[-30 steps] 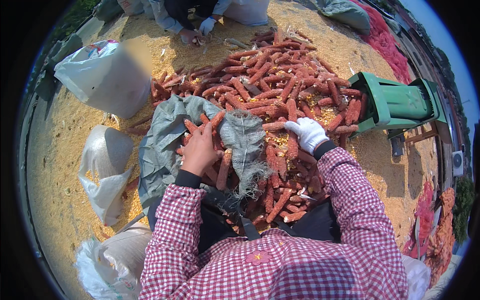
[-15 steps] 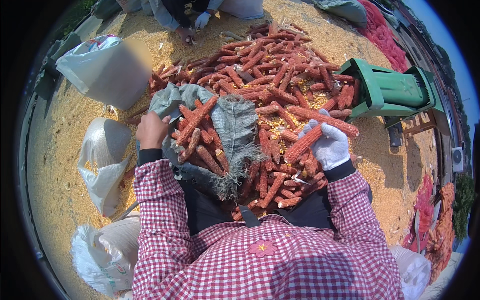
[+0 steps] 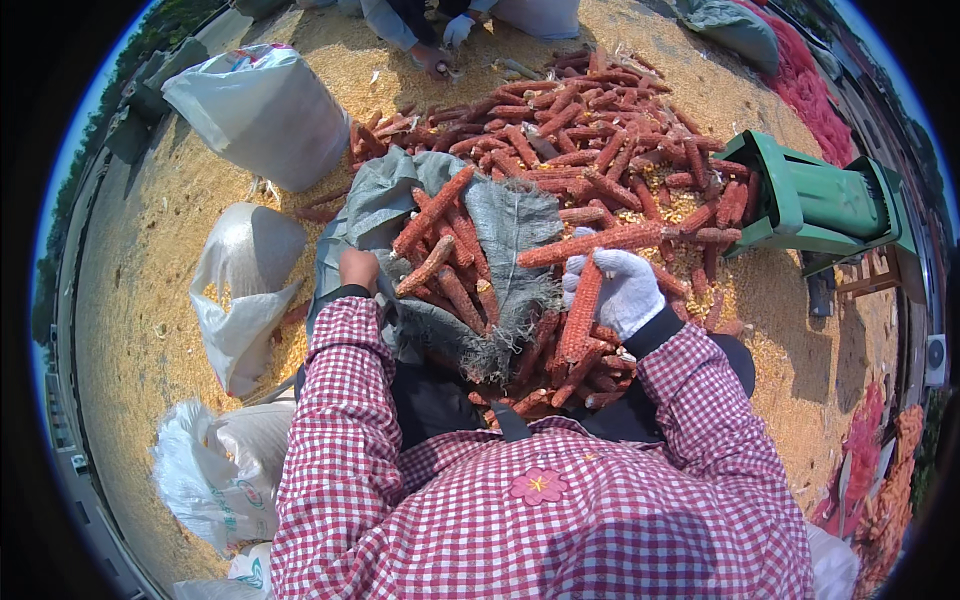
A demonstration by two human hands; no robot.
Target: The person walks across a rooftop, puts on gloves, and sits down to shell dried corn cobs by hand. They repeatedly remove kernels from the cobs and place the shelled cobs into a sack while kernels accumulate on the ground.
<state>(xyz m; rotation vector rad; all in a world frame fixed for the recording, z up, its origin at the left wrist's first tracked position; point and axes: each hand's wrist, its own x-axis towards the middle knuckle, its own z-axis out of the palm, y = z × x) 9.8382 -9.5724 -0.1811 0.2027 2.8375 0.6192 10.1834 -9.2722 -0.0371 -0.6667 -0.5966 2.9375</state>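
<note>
My bare left hand (image 3: 359,268) is closed on the rim of a grey-green woven sack (image 3: 525,225), which stands with its mouth spread in front of me. Inside the sack lie several red corn cobs (image 3: 438,245), stripped of most kernels. To the right of the sack, my right hand (image 3: 622,290), in a white glove, is closed round corn cobs. One cob (image 3: 580,310) points down from its fingers; another long cob (image 3: 590,245) lies across the top of the hand, its left end close to the sack's frayed edge. The fingers partly hide where they grip.
A big heap of red cobs (image 3: 560,120) spreads ahead and under my right hand. A green machine (image 3: 820,195) stands at its right. White sacks (image 3: 265,115) line the left. Loose yellow kernels (image 3: 140,300) cover the ground. Another person's hands (image 3: 445,50) work at the far side.
My right hand has moved left toward the sack with its cobs, and the lower cob has swung to point downward. My left hand keeps its hold on the sack. The whole view has shifted slightly.
</note>
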